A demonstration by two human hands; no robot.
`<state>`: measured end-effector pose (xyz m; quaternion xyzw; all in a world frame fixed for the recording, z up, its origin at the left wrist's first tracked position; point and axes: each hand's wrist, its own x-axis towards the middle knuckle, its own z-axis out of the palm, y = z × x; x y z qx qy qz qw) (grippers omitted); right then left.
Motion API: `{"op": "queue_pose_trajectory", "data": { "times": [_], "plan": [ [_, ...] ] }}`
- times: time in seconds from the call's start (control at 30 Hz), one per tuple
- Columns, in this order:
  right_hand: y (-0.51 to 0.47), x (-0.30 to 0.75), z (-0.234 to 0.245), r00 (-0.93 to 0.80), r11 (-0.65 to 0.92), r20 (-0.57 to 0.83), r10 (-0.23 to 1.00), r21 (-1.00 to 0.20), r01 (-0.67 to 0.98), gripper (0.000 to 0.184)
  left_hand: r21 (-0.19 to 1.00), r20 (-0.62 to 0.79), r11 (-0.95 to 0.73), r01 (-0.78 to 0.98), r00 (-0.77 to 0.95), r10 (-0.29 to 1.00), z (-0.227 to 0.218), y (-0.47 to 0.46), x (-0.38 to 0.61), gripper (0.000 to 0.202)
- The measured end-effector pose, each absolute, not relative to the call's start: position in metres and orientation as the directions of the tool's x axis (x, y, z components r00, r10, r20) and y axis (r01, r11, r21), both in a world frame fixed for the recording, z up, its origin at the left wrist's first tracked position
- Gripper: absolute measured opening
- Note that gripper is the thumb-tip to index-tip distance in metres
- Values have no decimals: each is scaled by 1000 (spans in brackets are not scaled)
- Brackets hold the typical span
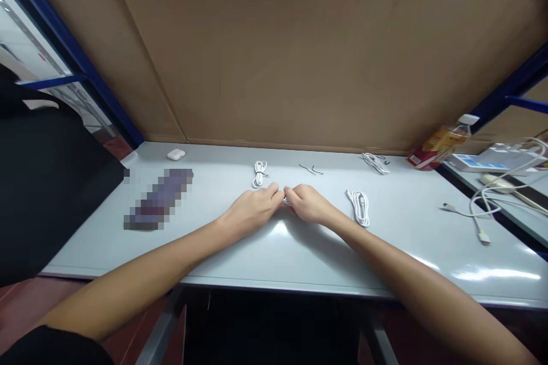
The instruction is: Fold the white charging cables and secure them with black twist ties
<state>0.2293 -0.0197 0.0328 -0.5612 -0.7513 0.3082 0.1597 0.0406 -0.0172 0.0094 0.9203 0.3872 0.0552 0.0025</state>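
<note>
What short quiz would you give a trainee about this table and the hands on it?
1. True or false: the bottle lies at the table's right end.
2. Which is nearer the small white case, the left hand or the right hand?
3. Besides the small white thing pinched between both hands, what lies nearest the right hand? A the bottle; B a coiled white cable; C the case.
Key: 1 true; 2 left hand; 3 B.

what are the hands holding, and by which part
The left hand and right hand pinch a small white item, likely a cable, between them; the grip hides which part is held.
</note>
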Motion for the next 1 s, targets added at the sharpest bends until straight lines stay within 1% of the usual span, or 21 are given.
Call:
{"op": "queue_pose_trajectory", "data": {
  "times": [0.07, 0.13, 0.2, 0.23, 0.27, 0.3, 0.33, 0.37, 0.43, 0.57, 0.7, 0.8, 1.0],
  "plan": [
    [-17, 233, 33, -356, 169, -137, 924, -690, 704, 60, 59, 79, -698, 714, 693, 716, 10, -17, 41, 36],
    [-11, 241, 33, -381, 189, -122, 917, -708, 680, 67, 92, 53, -686, 722, 684, 727, 11, -16, 41, 37],
    [-1, 255, 33, -324, 219, -44, 945, -651, 727, 70, 148, 34, -657, 739, 660, 751, 12, -14, 38, 37],
    [6, 263, 34, -254, 219, 23, 967, -582, 783, 65, 179, 29, -638, 749, 644, 764, 13, -14, 37, 37],
    [12, 273, 34, -161, 180, 82, 984, -484, 857, 58, 208, 24, -622, 755, 632, 775, 13, -13, 35, 38],
    [19, 282, 34, -79, 122, 122, 989, -405, 906, 48, 234, 20, -608, 759, 621, 783, 14, -12, 34, 39],
    [24, 291, 34, -36, 77, 120, 992, -354, 932, 38, 254, 16, -596, 762, 613, 790, 14, -12, 33, 40],
    [29, 299, 34, -24, 60, 115, 993, -322, 945, 30, 268, 10, -586, 765, 606, 795, 15, -12, 32, 41],
    [36, 309, 32, -22, 49, 94, 995, -294, 955, 24, 285, 2, -574, 768, 598, 801, 17, -13, 32, 41],
    [39, 308, 25, -27, 38, 48, 998, -241, 970, 23, 316, -11, -561, 765, 594, 804, 20, -15, 33, 40],
    [39, 299, 19, 15, -10, 20, 1000, -223, 975, 27, 373, -7, -523, 767, 566, 824, 21, -15, 33, 37],
    [40, 296, 17, 15, -10, 16, 1000, -226, 974, 28, 426, -3, -481, 766, 533, 846, 23, -16, 35, 35],
    [40, 299, 20, 8, -3, 14, 1000, -290, 957, 30, 523, -14, -363, 771, 434, 901, 27, -18, 38, 31]
  ]
}}
